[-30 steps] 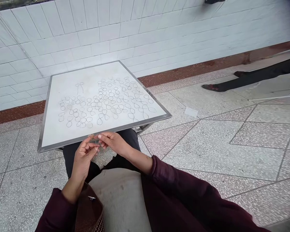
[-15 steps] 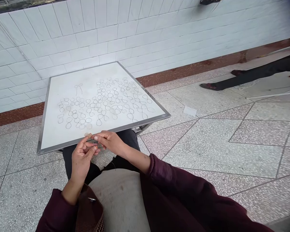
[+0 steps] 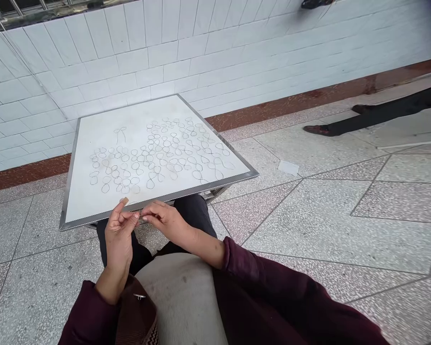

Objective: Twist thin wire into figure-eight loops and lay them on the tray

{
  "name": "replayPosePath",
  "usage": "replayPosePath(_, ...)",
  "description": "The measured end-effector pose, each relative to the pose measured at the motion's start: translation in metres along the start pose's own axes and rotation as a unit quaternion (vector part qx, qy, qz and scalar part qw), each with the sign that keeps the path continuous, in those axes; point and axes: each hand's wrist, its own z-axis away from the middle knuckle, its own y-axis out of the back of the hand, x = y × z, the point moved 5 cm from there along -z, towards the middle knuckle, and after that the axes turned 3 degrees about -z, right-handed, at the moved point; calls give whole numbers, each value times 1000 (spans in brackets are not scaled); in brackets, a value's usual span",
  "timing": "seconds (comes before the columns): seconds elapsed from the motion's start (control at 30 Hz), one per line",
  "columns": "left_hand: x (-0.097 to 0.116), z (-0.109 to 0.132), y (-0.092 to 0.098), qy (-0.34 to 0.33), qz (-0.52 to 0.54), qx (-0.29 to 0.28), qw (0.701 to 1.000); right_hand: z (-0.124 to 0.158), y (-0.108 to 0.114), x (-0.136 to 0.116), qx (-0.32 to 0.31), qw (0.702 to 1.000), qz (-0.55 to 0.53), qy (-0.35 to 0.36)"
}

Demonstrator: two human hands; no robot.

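My left hand (image 3: pixel 119 239) and my right hand (image 3: pixel 172 224) meet at the fingertips just in front of the table's near edge. Thumb and fingers of both are pinched on a thin wire, mostly hidden between them. A tan wrap (image 3: pixel 125 201) covers a raised fingertip of my left hand. Beyond my hands, many thin dark wire loops (image 3: pixel 158 155), several shaped like a figure eight, lie spread over the white tabletop (image 3: pixel 93 206). One loop piece with two long tails (image 3: pixel 120 135) lies apart from the others toward the back left.
A metal rim (image 3: pixel 215 183) edges the table, which stands by a white tiled wall (image 3: pixel 129 62). On the speckled floor to the right lies a white card (image 3: pixel 288 167). Another person's leg and shoe (image 3: pixel 321 130) show farther right. My knees are under the table's front edge.
My fingertips have drawn closer together into a tight pinch, and the left hand's wrapped finger now stands raised. The view has shifted slightly; the loops on the table lie as before.
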Motion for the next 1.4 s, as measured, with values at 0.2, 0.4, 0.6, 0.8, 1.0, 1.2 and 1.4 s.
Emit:
replayPosePath(0.2,-3,2,3,25,3,-4,1000,2,0,0,-18,996,47,75)
replayPosePath(0.4,-5,3,4,1,19,3,1000,9,-3,-3,-46,974,161,155)
replayPosePath(0.6,-5,5,3,3,51,21,998,15,-7,-10,-26,939,242,242)
replayPosePath(0.8,1,7,2,-15,77,49,996,16,-2,-13,28,941,230,248)
replayPosePath(1.0,2,7,1,-22,84,51,995,17,-1,-14,21,946,225,231)
replayPosePath(1.2,8,9,-3,-35,61,37,997,14,4,-5,60,986,100,116)
replayPosePath(1.4,4,11,-9,-17,25,-17,999,13,7,-3,61,997,37,42)
